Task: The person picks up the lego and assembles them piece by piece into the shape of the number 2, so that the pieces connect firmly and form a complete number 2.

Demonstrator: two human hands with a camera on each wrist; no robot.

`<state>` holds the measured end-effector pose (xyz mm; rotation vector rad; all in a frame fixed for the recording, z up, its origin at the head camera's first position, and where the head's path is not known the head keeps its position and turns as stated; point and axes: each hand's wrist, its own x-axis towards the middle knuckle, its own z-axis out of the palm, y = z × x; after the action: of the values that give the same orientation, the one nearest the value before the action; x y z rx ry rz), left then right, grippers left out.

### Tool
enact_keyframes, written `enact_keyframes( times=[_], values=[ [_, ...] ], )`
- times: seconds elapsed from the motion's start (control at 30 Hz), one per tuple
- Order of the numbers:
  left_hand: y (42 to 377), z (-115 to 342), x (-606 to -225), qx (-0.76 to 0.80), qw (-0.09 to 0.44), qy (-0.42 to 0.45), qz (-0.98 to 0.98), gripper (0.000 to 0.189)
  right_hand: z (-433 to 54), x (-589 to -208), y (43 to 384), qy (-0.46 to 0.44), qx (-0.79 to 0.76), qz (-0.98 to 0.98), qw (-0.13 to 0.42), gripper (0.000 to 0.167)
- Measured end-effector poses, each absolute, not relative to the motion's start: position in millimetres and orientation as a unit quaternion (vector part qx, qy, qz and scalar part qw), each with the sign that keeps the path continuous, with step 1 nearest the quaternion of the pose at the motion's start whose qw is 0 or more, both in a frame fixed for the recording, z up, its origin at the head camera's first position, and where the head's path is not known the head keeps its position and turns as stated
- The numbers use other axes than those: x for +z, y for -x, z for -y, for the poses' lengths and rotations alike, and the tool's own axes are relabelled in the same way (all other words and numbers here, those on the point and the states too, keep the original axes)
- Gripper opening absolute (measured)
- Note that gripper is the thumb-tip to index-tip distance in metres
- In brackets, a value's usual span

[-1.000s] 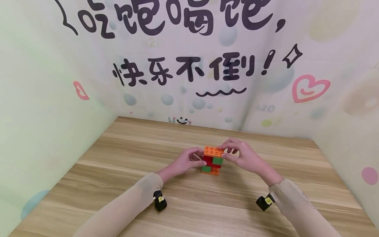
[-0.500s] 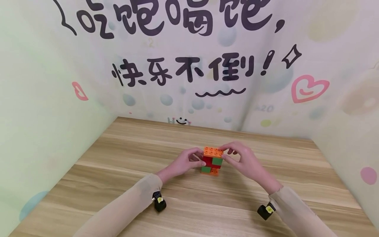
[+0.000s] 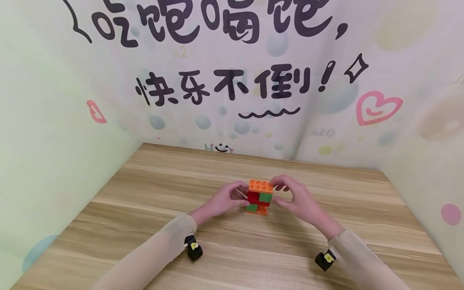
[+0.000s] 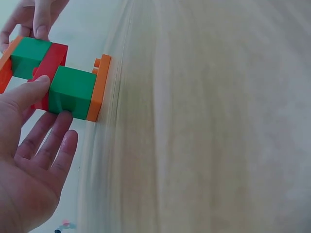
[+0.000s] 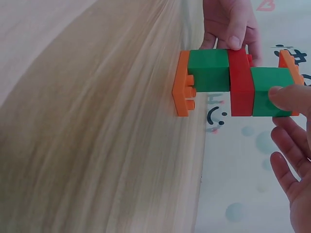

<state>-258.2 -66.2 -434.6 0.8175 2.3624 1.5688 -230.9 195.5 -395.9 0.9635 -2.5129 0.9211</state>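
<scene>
A stack of toy building bricks (image 3: 264, 197) stands upright on the table, both hands at its sides. Orange studded bricks form its top (image 3: 259, 185) and base (image 5: 181, 92); green and red bricks lie between. My left hand (image 3: 224, 199) holds the left side, its thumb (image 4: 36, 90) on the red brick (image 4: 51, 65) and its fingers around the far side. On the right side, my right hand (image 3: 300, 200) pinches the upper part, with the thumb (image 5: 291, 98) against the upper green brick (image 5: 265, 92). Several of its fingertips are hidden behind the stack.
The wood-grain table (image 3: 232, 249) extends around the stack. Behind it hangs a white printed backdrop (image 3: 224, 129), with pale walls at both sides. Small black cameras (image 3: 194, 250) are strapped to the sleeves.
My right thumb has slid down from the top orange brick to the green one below. The left thumb has shifted slightly lower. The stack stays in place.
</scene>
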Motion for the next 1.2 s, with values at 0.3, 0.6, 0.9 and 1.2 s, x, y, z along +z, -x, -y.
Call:
enact_keyframes(
  times=[0.3, 0.6, 0.9, 1.2],
  values=[
    [257.8, 68.8, -436.6, 0.530, 0.096, -0.260, -0.802, 0.041, -194.5, -397.4, 231.7, -0.336, 0.327, 0.871, 0.144, 0.045],
    [254.8, 70.1, -434.0, 0.543, 0.104, -0.257, -0.792, 0.037, -194.4, -396.5, 233.4, -0.321, 0.345, 0.872, 0.134, 0.047],
    [256.0, 68.1, -433.3, 0.550, 0.102, -0.249, -0.790, 0.036, -194.4, -401.6, 239.9, -0.315, 0.342, 0.870, 0.168, 0.044],
    [259.0, 65.5, -435.4, 0.564, 0.100, -0.236, -0.785, 0.037, -192.7, -406.3, 246.7, -0.283, 0.340, 0.889, 0.115, 0.064]
  ],
)
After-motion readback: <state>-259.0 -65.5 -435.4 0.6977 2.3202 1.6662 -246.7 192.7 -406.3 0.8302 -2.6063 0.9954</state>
